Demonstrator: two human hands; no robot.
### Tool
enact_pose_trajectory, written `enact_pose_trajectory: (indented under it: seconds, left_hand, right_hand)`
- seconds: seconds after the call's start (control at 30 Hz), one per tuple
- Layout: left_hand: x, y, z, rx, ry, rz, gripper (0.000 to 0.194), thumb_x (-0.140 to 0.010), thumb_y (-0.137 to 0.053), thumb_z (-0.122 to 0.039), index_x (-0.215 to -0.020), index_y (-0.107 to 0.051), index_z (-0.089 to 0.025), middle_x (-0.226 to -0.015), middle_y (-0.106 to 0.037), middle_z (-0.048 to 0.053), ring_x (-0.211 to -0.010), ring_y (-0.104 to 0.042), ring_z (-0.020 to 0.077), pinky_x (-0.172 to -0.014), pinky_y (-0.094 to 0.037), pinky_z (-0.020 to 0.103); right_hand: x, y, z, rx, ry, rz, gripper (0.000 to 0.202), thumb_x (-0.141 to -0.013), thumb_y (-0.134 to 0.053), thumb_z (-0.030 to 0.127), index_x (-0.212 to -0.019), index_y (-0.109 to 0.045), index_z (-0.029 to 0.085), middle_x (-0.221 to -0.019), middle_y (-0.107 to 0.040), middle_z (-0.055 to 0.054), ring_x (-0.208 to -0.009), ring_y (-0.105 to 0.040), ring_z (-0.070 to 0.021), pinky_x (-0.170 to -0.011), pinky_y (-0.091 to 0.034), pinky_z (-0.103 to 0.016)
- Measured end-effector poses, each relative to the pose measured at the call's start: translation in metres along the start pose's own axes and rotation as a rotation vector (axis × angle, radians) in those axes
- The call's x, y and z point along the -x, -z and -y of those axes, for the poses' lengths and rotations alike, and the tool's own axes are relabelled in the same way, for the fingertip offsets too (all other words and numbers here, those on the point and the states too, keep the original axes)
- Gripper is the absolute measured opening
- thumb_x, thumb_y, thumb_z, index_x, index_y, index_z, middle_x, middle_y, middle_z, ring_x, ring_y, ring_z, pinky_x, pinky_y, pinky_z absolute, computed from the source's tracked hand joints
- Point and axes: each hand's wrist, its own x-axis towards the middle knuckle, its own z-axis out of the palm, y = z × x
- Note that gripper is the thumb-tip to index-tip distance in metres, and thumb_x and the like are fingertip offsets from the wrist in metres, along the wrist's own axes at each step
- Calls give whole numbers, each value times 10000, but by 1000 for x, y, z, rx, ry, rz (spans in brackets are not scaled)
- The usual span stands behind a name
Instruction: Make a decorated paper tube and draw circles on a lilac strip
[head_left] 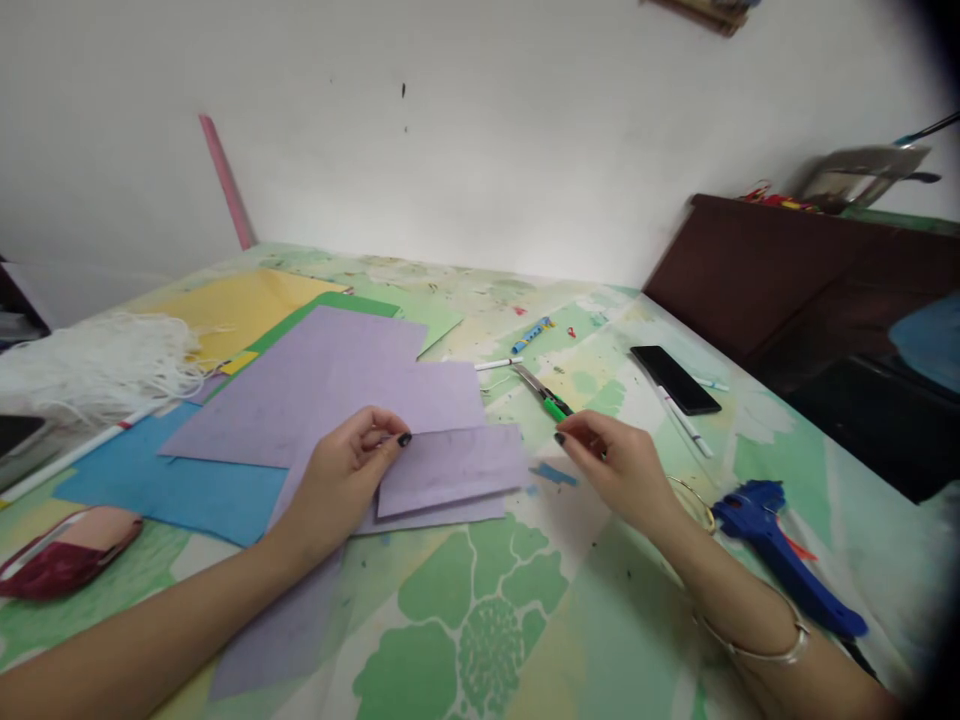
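Observation:
My left hand [352,465] pinches the upper left corner of a small folded lilac craft sheet [454,470] between thumb and fingers. The folded piece's lower edges stand slightly apart above the table. My right hand [615,465] is closed around the rear of a green and black utility knife [553,404], its grey blade pointing away to the left. Part of the knife's handle is hidden by my fingers. Larger lilac sheets [322,370] lie behind and under my left hand. A small blue scrap [555,474] rests between the hands.
Blue [180,490], green [360,303] and yellow sheets [247,300] lie at left, beside white cord [97,365] and a maroon-pink case [71,550]. At right are a black phone [675,378] and a blue glue gun [787,555]. A blue crayon-like stick [531,335] lies farther back.

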Motion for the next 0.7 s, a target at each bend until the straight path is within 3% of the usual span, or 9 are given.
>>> enact_pose_trajectory:
  seconds: [0.1, 0.17, 0.23, 0.33, 0.4, 0.47, 0.57, 0.63, 0.7]
  left_hand:
    - [-4, 6, -1, 50, -4, -134, 205, -771, -596, -368, -871, -507, -213, -621, -585, -36, -522, -510, 104, -470, -369, 191]
    - [-5, 7, -4, 130, 18, -153, 239, -765, -608, -395, -872, -477, -226, -564, -567, -53, -488, -529, 115, -459, -399, 201]
    - [0, 4, -8, 141, 13, -144, 238, -783, -592, -409, -871, -459, -233, -528, -560, -64, -470, -547, 123, -447, -417, 204]
    - [16, -4, -11, -27, -95, -138, 153, -848, -526, -373, -870, -453, -241, -497, -564, -74, -394, -519, 105, -357, -334, 173]
    - [28, -10, -11, -202, -277, -132, 66, -880, -497, -302, -880, -469, -243, -623, -661, -48, -477, -606, 115, -388, -396, 176]
    - [39, -14, -10, -367, -572, -62, 53, -891, -492, -228, -939, -509, -245, -866, -726, -6, -711, -694, 137, -571, -524, 200]
    - [51, -19, -13, -531, -1040, 119, 174, -907, -445, -152, -1022, -563, -206, -1060, -700, 57, -993, -656, 166, -842, -537, 261]
    - [56, -22, -18, -574, -1222, 199, 203, -902, -419, -106, -976, -601, -159, -1071, -694, 85, -1091, -606, 186, -942, -497, 299]
    - [58, -26, -24, -616, -1292, 275, 198, -884, -442, -82, -928, -629, -130, -1063, -696, 92, -1124, -583, 203, -1004, -456, 334]
  right_hand:
    - [-4, 11, -9, -53, -131, -23, 116, -797, -545, 254, -825, -637, 189, -698, -640, -15, -636, -563, -153, -592, -414, -283]
    - [-4, 11, -9, -170, -187, 30, 134, -802, -545, 284, -842, -628, 187, -705, -631, -22, -627, -559, -151, -571, -423, -280]
    - [-1, 7, -3, -352, -224, 139, 181, -813, -546, 329, -896, -606, 179, -722, -619, -25, -579, -552, -137, -540, -438, -275]
    - [7, -1, 12, -684, -293, 363, 311, -827, -547, 407, -1033, -536, 174, -807, -623, -38, -521, -564, -119, -500, -464, -273]
    - [13, -5, 21, -877, -356, 480, 394, -836, -542, 460, -1111, -479, 185, -865, -640, -56, -513, -588, -120, -481, -470, -266]
    - [18, -7, 28, -1028, -405, 537, 403, -849, -520, 512, -1089, -472, 191, -915, -659, -83, -537, -623, -133, -480, -475, -260]
    - [21, -10, 30, -1161, -437, 486, 363, -826, -572, 514, -960, -502, 183, -840, -676, -70, -604, -662, -161, -506, -486, -248]
    - [20, -12, 29, -1182, -440, 448, 346, -782, -655, 444, -947, -513, 174, -709, -661, -33, -585, -650, -152, -523, -486, -238]
    - [19, -13, 26, -1167, -438, 431, 366, -739, -703, 376, -972, -516, 163, -621, -629, 1, -524, -610, -123, -511, -466, -219]
